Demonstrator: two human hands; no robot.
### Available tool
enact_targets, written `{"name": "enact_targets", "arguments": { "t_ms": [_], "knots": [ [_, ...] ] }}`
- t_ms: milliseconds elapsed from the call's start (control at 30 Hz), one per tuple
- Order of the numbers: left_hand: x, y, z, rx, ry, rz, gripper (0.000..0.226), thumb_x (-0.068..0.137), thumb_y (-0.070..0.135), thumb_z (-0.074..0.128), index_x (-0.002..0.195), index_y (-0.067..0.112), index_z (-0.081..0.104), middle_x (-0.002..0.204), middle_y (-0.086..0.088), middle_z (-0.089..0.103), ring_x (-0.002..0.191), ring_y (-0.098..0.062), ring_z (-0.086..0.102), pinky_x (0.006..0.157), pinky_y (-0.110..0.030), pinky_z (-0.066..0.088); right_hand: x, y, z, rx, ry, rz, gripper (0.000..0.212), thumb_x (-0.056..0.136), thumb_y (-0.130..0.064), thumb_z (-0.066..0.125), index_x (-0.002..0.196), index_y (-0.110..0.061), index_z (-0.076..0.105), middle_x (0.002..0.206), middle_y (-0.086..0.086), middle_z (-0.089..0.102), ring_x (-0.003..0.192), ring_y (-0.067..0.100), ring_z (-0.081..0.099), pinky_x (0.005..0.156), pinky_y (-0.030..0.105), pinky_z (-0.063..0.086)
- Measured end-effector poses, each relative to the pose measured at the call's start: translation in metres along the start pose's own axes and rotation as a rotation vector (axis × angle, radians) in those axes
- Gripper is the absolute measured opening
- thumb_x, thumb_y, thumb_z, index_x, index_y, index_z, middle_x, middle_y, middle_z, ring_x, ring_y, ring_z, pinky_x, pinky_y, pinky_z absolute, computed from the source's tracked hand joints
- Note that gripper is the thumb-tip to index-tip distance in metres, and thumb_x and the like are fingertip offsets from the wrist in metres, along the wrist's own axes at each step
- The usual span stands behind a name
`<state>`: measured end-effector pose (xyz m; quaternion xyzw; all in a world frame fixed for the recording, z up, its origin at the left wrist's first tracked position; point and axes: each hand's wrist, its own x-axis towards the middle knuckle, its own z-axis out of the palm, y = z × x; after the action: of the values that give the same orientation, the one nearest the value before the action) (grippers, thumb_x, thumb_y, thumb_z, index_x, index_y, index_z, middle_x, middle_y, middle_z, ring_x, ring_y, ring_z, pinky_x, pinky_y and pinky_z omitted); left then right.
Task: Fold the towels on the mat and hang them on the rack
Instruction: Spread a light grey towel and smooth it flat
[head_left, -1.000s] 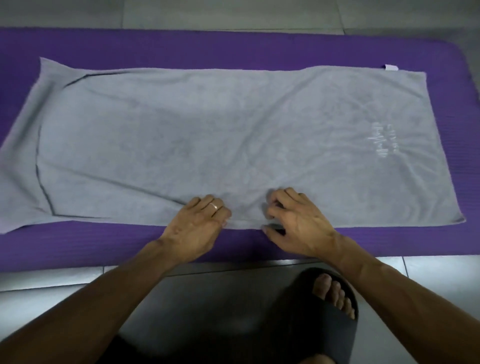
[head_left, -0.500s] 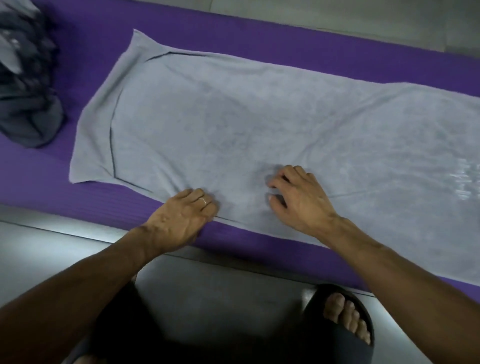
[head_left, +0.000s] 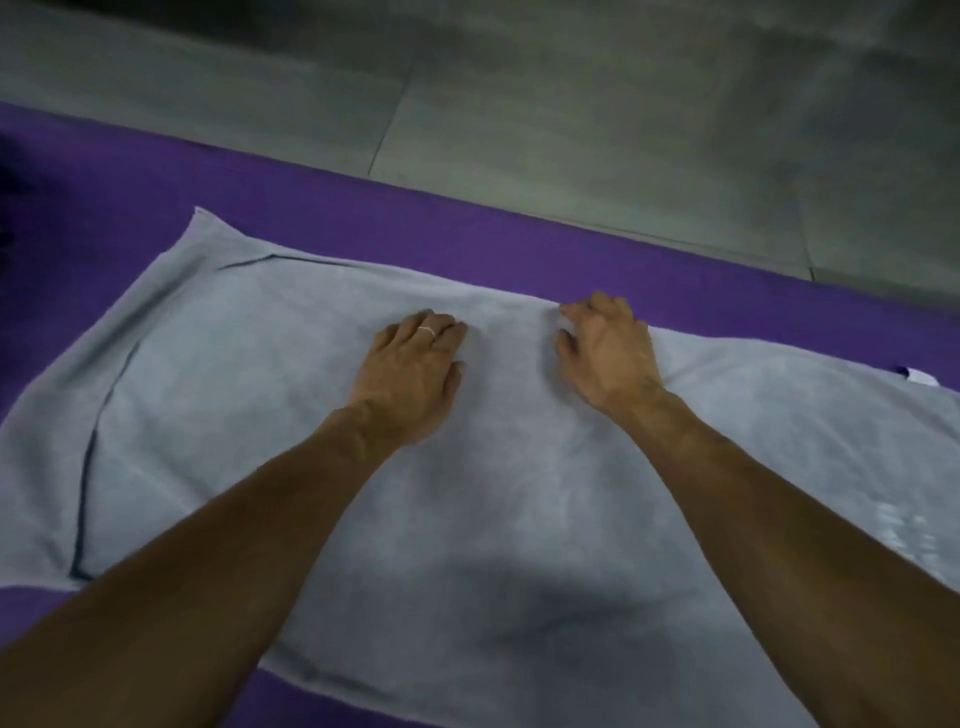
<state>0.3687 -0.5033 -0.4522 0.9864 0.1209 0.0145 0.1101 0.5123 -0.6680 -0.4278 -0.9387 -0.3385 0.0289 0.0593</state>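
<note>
towel (head_left: 519, 519) lies spread flat on the mat (head_left: 467, 228), no fold made yet. your left hand (head_left: 410, 374) rests on it near its far edge, fingers together, curled at the tips. your right hand (head_left: 608, 348) is at that edge, fingers curled; a pinch can't be told. folding and hanging all remain; no rack in view.

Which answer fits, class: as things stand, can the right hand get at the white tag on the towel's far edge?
Probably yes. The right hand rests near the far edge of the towel, and the white tag lies further along that edge to the right, with only bare towel between them.
</note>
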Motion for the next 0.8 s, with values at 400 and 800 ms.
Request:
{"name": "enact_targets", "arguments": {
  "t_ms": [400,800],
  "knots": [
    [0.084,-0.024,-0.003,0.233,0.091,0.043,0.022,0.083,0.006,0.057,0.105,0.006,0.059,0.101,-0.017,0.063,0.098,-0.036,0.058,0.104,-0.049,0.029,0.049,0.014,0.007,-0.001,0.012,0.059,0.021,0.088,-0.019,0.053,0.108,-0.018,0.061,0.109,0.004,0.059,0.108,0.026,0.048,0.087,0.039,0.032],
    [0.070,-0.073,-0.011,0.309,-0.266,0.074,0.074,0.089,0.067,-0.002,0.154,0.032,0.001,0.162,0.001,0.011,0.149,-0.024,0.009,0.117,-0.055,0.002,0.011,-0.025,0.045,-0.038,-0.235,0.052,0.074,0.095,-0.060,0.012,0.155,-0.017,0.002,0.162,0.009,-0.008,0.148,0.032,-0.011,0.117,0.054,-0.006]
  ]
}}
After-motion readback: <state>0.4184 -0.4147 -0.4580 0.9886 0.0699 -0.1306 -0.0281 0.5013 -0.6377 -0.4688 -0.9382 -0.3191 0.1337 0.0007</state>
